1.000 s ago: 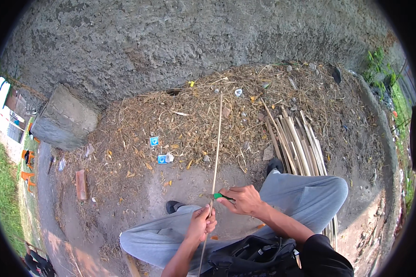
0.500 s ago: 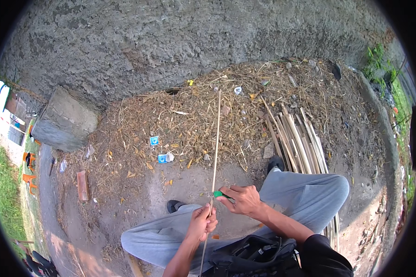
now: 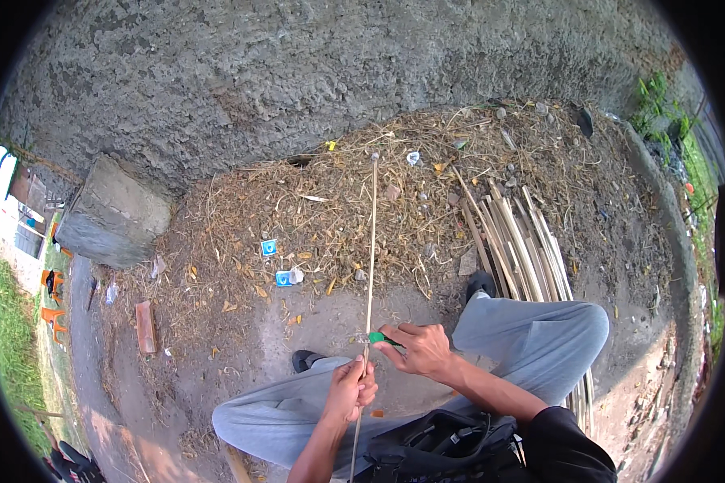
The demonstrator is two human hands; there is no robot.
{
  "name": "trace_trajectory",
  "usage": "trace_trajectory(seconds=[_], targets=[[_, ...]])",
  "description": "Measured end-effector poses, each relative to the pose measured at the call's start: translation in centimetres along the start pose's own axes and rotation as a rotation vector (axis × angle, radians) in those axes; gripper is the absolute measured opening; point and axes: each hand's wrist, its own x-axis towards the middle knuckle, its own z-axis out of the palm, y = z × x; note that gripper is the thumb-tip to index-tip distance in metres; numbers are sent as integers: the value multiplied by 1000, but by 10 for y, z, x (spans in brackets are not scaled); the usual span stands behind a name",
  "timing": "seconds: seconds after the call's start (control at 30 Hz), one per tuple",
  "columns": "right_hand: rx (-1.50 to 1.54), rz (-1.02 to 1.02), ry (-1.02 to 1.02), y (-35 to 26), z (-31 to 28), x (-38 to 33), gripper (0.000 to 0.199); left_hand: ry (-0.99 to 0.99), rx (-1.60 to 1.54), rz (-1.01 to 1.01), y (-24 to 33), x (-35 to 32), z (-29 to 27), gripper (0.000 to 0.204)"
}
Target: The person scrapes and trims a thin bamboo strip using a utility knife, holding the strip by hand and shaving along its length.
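A long, thin, pale strip of bamboo or wood (image 3: 372,233) runs from between my knees out toward the wall. My left hand (image 3: 348,392) is closed around it, below its middle. Just beyond that grip, my right hand (image 3: 421,349) holds a small green-handled tool (image 3: 376,338) against the strip. The tool's working end is too small to make out. Beside my right leg lies a bundle of similar strips (image 3: 524,241), partly hidden under the knee.
A rough grey wall (image 3: 314,72) rises ahead, with a concrete block (image 3: 117,213) at its left. Dry straw, leaves and litter cover the ground, with blue packets (image 3: 283,278) among them. A reddish brick (image 3: 146,327) lies at left. Orange chairs (image 3: 53,315) stand farther left.
The strip's far end has swung slightly left. Both hands have shifted very slightly left with it, and their grips are the same.
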Motion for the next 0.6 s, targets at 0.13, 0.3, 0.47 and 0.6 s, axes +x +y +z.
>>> trace_trajectory(seconds=[0.13, 0.3, 0.47, 0.6], targets=[[20, 8, 15, 0, 4, 0, 27, 36, 18, 33, -5, 1, 0, 34], [6, 18, -3, -1, 1, 2, 26, 43, 24, 31, -2, 0, 2, 35], [23, 90, 54, 9, 0, 12, 26, -30, -95, -97, -6, -5, 2, 34], [-11, 94, 46, 13, -3, 11, 28, -33, -57, -82, -6, -8, 2, 33]])
